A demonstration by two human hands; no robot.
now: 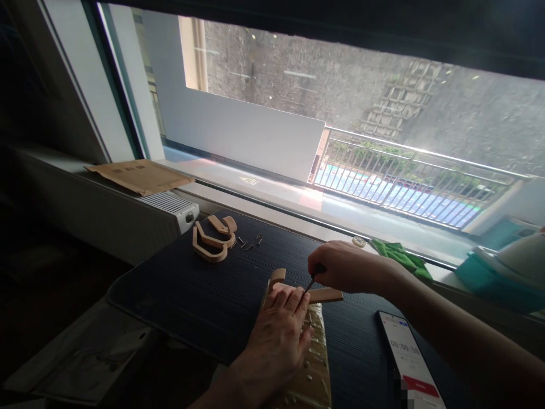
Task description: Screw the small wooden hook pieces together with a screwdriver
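My left hand presses down over a light wooden hook-shaped piece, its fingers laid across the middle of the wood. The curved end shows to the left of the fingers and the straight end sticks out to the right. Beneath lies a long block wrapped in clear tape over brown, with small pale bits on it. In my right hand, closed in a fist, is a screwdriver with a dark handle. Its thin shaft slants down to the wood beside my left fingertips; the tip is hidden.
More bent wooden hooks lie at the table's far left, beside several loose screws. A phone with a running timer lies at right. Along the window sill are a tape roll, a green cloth and a teal container.
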